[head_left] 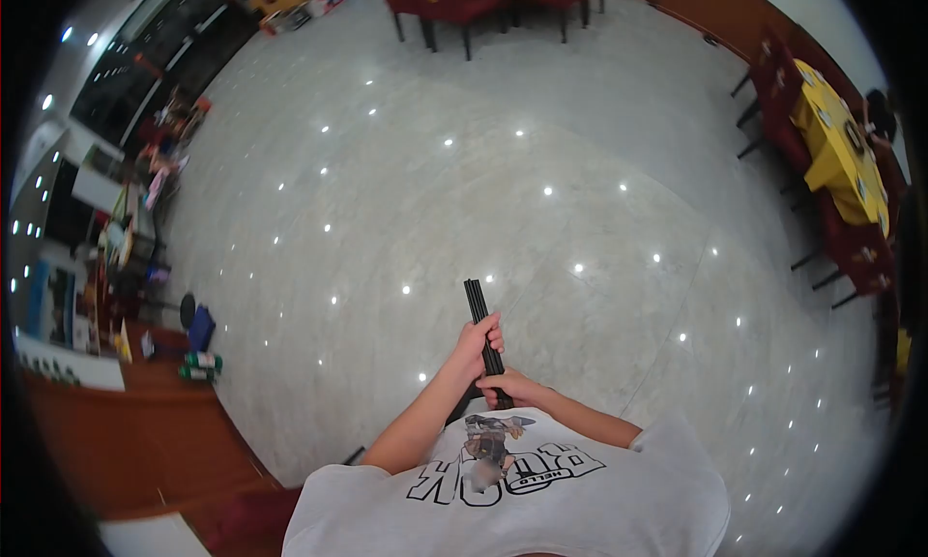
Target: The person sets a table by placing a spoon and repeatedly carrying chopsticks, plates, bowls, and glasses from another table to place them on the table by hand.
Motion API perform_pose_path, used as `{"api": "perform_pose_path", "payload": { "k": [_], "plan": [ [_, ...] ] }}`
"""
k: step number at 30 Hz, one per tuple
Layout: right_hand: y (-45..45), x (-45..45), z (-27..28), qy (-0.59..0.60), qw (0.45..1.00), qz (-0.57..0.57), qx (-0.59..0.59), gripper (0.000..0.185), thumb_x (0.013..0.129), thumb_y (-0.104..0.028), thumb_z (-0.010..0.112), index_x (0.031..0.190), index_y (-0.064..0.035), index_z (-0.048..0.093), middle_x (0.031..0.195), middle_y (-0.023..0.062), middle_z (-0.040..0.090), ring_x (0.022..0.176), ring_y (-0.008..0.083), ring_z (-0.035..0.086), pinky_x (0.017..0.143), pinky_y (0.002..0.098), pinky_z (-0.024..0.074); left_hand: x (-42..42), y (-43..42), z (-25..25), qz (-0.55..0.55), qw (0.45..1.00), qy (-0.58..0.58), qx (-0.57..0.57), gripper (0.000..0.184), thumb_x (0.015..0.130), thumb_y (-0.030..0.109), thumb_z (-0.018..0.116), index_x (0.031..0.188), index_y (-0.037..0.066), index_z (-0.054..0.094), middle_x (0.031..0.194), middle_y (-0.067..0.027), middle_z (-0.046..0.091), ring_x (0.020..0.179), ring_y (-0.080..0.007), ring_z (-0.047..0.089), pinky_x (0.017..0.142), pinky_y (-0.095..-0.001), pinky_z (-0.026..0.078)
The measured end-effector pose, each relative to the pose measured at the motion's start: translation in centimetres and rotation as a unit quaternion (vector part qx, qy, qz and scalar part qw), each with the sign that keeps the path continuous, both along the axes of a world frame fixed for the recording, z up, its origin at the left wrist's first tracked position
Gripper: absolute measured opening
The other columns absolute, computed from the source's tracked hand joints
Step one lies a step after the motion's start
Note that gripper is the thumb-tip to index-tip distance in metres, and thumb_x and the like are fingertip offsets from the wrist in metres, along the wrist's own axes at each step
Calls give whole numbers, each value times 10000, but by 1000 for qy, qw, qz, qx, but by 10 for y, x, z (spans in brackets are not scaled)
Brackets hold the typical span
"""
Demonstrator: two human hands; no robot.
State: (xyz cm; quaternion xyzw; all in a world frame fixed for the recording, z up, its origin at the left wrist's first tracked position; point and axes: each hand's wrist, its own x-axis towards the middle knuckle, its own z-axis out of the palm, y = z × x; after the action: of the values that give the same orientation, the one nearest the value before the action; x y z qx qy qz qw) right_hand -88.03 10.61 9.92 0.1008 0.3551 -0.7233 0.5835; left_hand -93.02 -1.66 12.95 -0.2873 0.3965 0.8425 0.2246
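A bundle of long black chopsticks is held in front of my white shirt, its upper ends pointing forward over the floor. My left hand is closed around the middle of the bundle. Closer to my body, my right hand is wrapped round the lower part. The bottom ends are partly hidden by the fingers and shirt.
Pale, glossy floor reflects ceiling lights. Dark red chairs surround a yellow-clothed table at the right; similar chairs stand at the far end. A brown wooden counter is at the left, near green bottles.
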Motion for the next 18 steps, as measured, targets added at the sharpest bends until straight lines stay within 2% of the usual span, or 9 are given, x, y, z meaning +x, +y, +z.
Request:
{"api": "perform_pose_path", "payload": {
  "k": [6,9,11,13,14,18],
  "plan": [
    [6,-105,-11,-24,992,-123,25,216,764,-91,609,622,-99,446,489,1,407,415,126,420,424,274,343,-119,21,-31,-81,996,13,38,225,859,208,582,708,126,438,566,27,410,528,-106,434,508,-278,392],
    [0,-173,-28,-18,988,-142,54,209,736,-64,599,606,-104,441,489,3,406,405,117,407,407,260,319,-179,12,-42,-100,990,-33,93,215,860,224,576,719,129,445,569,26,404,537,-115,431,513,-286,388],
    [-8,-225,-3,-33,981,-155,109,238,728,-43,593,568,-110,430,482,3,403,415,108,408,407,259,307,-241,3,-41,-122,979,-37,158,231,853,239,585,707,129,444,556,22,393,504,-124,417,503,-294,392],
    [-14,-270,28,6,974,-171,147,243,731,-38,589,567,-107,423,484,2,401,419,108,406,410,257,307,-291,4,-21,-131,984,-44,115,262,849,264,588,681,138,432,518,31,354,453,-115,375,459,-297,369],
    [-16,-289,14,-3,974,-183,131,239,735,-42,593,581,-101,420,493,7,404,420,114,408,412,256,317,-313,5,-16,-147,983,-41,105,265,846,259,593,678,134,431,511,29,356,440,-114,372,444,-296,362],
    [-13,-354,26,-43,959,-271,69,235,747,-53,592,569,-92,442,489,15,414,423,134,428,424,266,341,-396,26,-3,-228,972,-40,48,268,840,231,606,673,117,429,502,21,373,413,-110,370,412,-292,353]
  ]
}}
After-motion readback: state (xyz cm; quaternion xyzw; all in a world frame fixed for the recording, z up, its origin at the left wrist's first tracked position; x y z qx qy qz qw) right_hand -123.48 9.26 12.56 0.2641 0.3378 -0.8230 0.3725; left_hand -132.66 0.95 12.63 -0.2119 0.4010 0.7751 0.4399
